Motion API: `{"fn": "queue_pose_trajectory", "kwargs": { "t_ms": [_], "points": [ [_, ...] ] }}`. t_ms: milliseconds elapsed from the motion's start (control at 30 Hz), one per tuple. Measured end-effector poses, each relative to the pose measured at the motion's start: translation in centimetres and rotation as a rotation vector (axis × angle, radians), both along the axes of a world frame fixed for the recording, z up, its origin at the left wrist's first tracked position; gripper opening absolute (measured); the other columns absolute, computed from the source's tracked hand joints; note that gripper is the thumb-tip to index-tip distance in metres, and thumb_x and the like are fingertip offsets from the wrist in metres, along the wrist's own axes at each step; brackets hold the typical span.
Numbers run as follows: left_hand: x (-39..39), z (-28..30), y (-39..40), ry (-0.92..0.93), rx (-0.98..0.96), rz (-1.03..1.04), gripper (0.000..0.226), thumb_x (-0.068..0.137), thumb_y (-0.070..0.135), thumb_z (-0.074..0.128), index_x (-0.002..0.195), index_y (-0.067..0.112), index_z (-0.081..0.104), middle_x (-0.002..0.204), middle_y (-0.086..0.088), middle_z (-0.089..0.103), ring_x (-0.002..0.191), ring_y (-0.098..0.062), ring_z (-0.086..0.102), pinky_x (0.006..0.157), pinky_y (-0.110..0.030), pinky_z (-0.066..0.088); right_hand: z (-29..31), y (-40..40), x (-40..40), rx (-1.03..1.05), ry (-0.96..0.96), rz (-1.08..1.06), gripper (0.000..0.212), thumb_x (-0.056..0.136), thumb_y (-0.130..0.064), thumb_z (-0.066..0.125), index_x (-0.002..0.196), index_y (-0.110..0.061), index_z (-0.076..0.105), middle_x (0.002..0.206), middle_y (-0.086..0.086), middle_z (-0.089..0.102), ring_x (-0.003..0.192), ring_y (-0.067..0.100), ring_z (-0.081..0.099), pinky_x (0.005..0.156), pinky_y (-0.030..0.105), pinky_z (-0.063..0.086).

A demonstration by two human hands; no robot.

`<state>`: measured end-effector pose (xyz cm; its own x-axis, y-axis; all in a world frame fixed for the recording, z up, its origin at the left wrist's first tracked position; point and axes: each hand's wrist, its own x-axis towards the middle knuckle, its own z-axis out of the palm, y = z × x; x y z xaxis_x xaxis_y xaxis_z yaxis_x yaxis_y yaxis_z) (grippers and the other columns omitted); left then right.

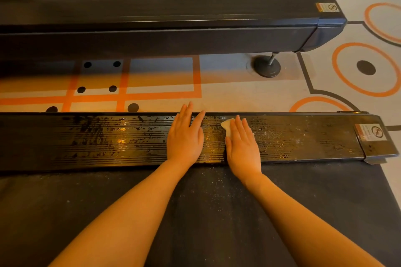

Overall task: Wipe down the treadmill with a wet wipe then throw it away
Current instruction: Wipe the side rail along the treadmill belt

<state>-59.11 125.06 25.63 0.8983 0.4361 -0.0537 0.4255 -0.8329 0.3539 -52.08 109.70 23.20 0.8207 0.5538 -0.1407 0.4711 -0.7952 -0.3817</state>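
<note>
The person's right hand (242,144) lies flat, palm down, on the ribbed side rail (108,141) of the near treadmill, and the fingers are straight and close together, not curled. Under this hand is the wet wipe (227,126), pressed between the palm and the rail. Only a small white corner of the wipe shows, at the left side of the fingers near the index finger; the rest is hidden below the hand, so its full shape cannot be told. The left hand (186,136) rests on the same rail just beside the right one, also flat with straight fingers, and it holds nothing; its fingertips reach the far edge of the rail. To the left of the hands the rail looks wet and shiny, with patches that reflect the light. To the right of them the rail is duller, with pale specks, up to the end cap that carries a warning sticker (371,132). Both forearms cross the dark running belt (195,212), which also has pale specks close to the rail. Beyond the rail is a patterned carpet (238,97) with orange lines, circles and black dots, and on it stands a second treadmill (152,28), with its round levelling foot (267,67) on the floor.
</note>
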Motion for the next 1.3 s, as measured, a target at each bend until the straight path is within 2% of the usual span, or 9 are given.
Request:
{"fn": "queue_pose_trajectory", "kwargs": {
  "t_ms": [133,200,333,500,733,900,1033,1167,1300],
  "points": [
    [-0.5,-1.2,-0.7,0.055,0.020,-0.030,0.050,0.105,0.032,0.031,0.154,0.029,0.021,0.164,-0.002,0.000,0.150,-0.018,-0.007,0.120,-0.036,0.001,-0.1,-1.0,-1.8,0.041,-0.006,-0.021,0.055,0.105,-0.028,0.034,0.154,-0.009,0.018,0.162,0.006,0.010,0.150,0.021,0.003,0.122,0.037,0.005],
    [-0.9,-1.8,-0.8,0.054,0.058,-0.047,0.050,0.104,0.033,0.030,0.153,0.027,0.024,0.164,-0.003,0.004,0.151,-0.020,-0.003,0.122,-0.038,0.005,-0.2,-2.0,-3.4,0.043,-0.013,-0.032,0.054,0.105,-0.028,0.036,0.153,-0.010,0.020,0.161,0.005,0.013,0.148,0.019,0.002,0.120,0.036,0.005],
    [-0.8,-2.1,-1.0,0.021,0.103,-0.048,0.049,0.103,0.032,0.036,0.151,0.023,0.033,0.162,-0.007,0.014,0.150,-0.023,0.007,0.121,-0.039,0.011,-0.6,-3.7,-5.3,0.024,0.032,-0.033,0.055,0.104,-0.032,0.034,0.152,-0.018,0.010,0.161,-0.002,0.004,0.148,0.015,-0.005,0.120,0.034,0.000],
    [-0.8,-2.1,-1.0,0.049,0.113,-0.049,0.050,0.103,0.033,0.033,0.152,0.025,0.027,0.163,-0.006,0.009,0.151,-0.022,0.002,0.121,-0.039,0.008,-0.4,-2.7,-2.9,0.056,0.001,-0.052,0.053,0.105,-0.027,0.036,0.153,-0.010,0.020,0.162,0.005,0.012,0.148,0.018,0.000,0.118,0.032,0.000],
    [-0.7,-2.0,-0.9,0.016,0.083,-0.055,0.051,0.102,0.030,0.037,0.152,0.023,0.030,0.163,-0.008,0.012,0.151,-0.023,0.004,0.118,-0.035,0.001,0.0,-1.0,1.0,0.023,0.025,-0.057,0.054,0.106,-0.031,0.029,0.155,-0.011,0.013,0.163,0.004,0.005,0.150,0.019,-0.002,0.120,0.031,-0.002],
    [-0.9,-1.8,-0.7,0.033,0.060,-0.072,0.050,0.104,0.033,0.032,0.153,0.026,0.024,0.164,-0.004,0.005,0.151,-0.020,-0.001,0.120,-0.036,0.004,-0.4,-1.5,-2.6,0.102,-0.004,-0.040,0.051,0.106,-0.024,0.036,0.153,-0.008,0.023,0.161,0.008,0.015,0.147,0.020,0.001,0.120,0.038,0.003],
    [-1.3,-1.7,-0.2,-0.018,0.016,-0.096,0.046,0.104,0.027,0.037,0.150,0.022,0.035,0.163,-0.003,0.013,0.150,-0.019,0.008,0.118,-0.034,0.008,-0.9,-1.5,-6.7,0.106,-0.084,0.088,0.050,0.100,-0.021,0.045,0.146,-0.003,0.038,0.155,0.014,0.033,0.145,0.029,0.021,0.116,0.046,0.017],
    [-2.3,-1.5,0.8,-0.070,0.015,-0.052,0.043,0.102,0.021,0.044,0.144,0.017,0.045,0.160,-0.008,0.024,0.148,-0.023,0.018,0.116,-0.036,0.016,-1.8,-0.6,-8.2,0.062,-0.105,0.260,0.052,0.099,-0.026,0.036,0.146,-0.005,0.039,0.154,0.013,0.035,0.144,0.030,0.030,0.114,0.047,0.030],
    [-3.5,-1.3,2.3,-0.048,0.039,0.008,0.043,0.102,0.020,0.045,0.144,0.016,0.046,0.159,-0.009,0.024,0.148,-0.023,0.018,0.117,-0.038,0.018,-1.9,-0.4,-7.5,0.065,-0.132,0.301,0.061,0.091,-0.017,0.064,0.146,-0.006,0.039,0.153,0.014,0.037,0.142,0.031,0.033,0.112,0.049,0.024]
  ]
}}
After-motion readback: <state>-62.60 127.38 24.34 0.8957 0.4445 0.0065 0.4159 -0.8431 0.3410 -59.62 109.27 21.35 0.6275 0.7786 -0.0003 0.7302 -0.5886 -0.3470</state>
